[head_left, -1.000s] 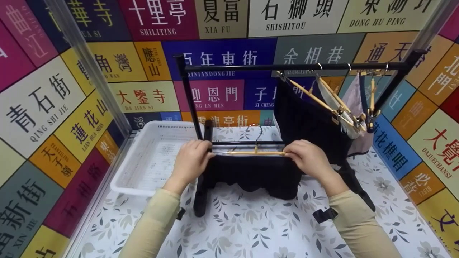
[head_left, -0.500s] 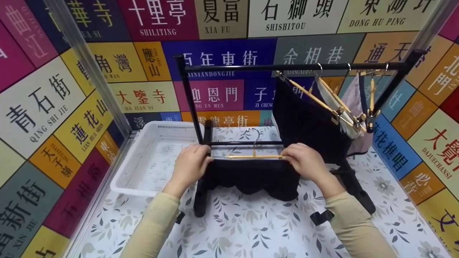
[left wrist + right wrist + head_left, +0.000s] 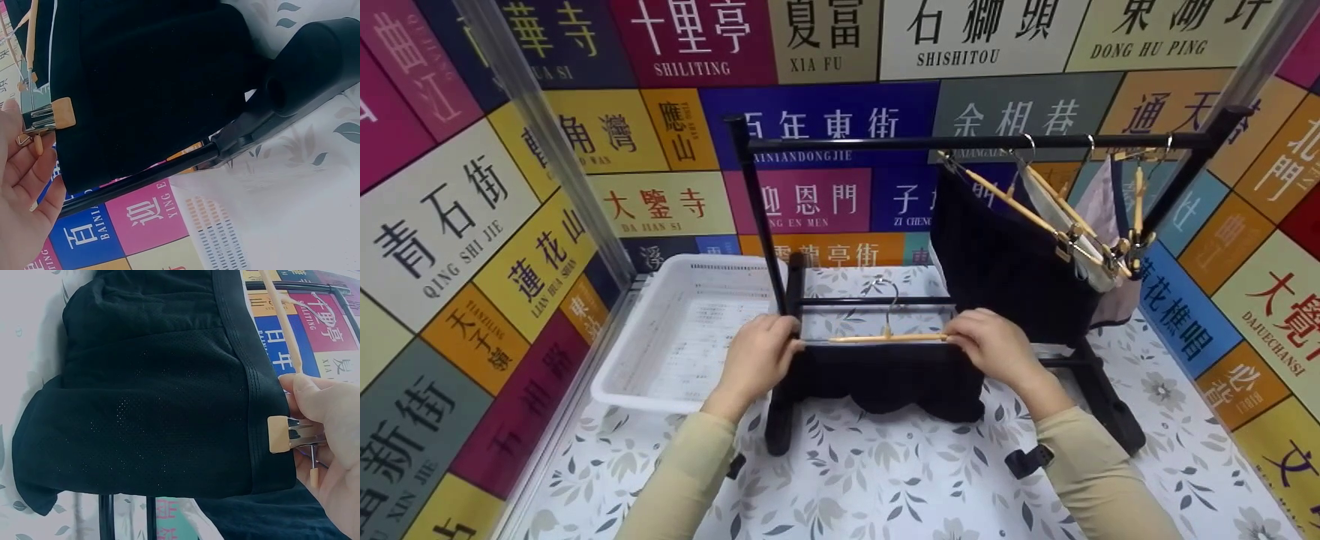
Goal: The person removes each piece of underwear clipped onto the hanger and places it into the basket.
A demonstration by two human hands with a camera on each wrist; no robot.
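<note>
My left hand [image 3: 759, 358] and right hand [image 3: 996, 351] grip opposite ends of a wooden clip hanger [image 3: 877, 339], its metal hook upright. Black shorts [image 3: 877, 375] hang by their waistband from it, low in front of the rack. In the left wrist view, fingers curl about a metal clip [image 3: 39, 119] whose tan pad [image 3: 65, 112] bites the waistband edge. The right wrist view has the right hand [image 3: 337, 416] around the other clip [image 3: 304, 433], at the opposite corner of the shorts [image 3: 157, 410]. That cloth has tiny perforations.
A black garment rack [image 3: 885, 142] stands behind, its right side bearing several hangers with a black garment [image 3: 1005, 262] and pale ones. A white plastic basket [image 3: 619, 360] sits left on the floral-patterned surface [image 3: 870, 480]. Sign-covered walls enclose it.
Both hands have lowered the hanger and shorts slightly toward the person. The hanger's hook has come down with them, now in front of the rack's lower bar. Garments on the rack stay put.
</note>
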